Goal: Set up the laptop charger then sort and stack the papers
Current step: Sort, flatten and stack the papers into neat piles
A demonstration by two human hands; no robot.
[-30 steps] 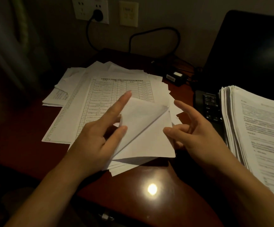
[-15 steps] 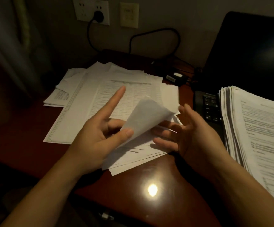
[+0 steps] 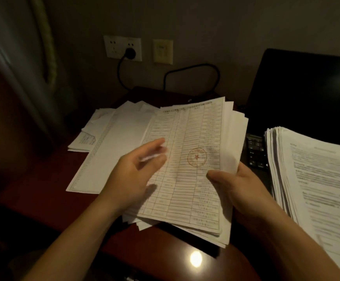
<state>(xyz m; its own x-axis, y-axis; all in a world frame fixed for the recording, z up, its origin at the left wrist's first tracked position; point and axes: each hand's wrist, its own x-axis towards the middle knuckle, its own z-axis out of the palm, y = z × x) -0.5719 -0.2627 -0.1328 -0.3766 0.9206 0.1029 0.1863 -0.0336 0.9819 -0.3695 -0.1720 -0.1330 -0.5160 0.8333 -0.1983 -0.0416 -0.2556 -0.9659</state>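
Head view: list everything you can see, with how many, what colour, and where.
sheaf: one, white, top sheet a table with a red stamp, held at centre
loose papers: several, white, desk left
stack: one, white, tall, over the laptop's keys, right
laptop: one, black, right rear
plug: one, black, in white wall socket
cable: one, black, looping by the wall
switch plate: one, cream, right of socket
desk: one, red-brown
left hand: over the sheaf, blurred
right hand: grips the sheaf's right edge

Dark red desk [image 3: 43, 191]: loose papers [image 3: 112, 147], laptop [image 3: 299, 102].
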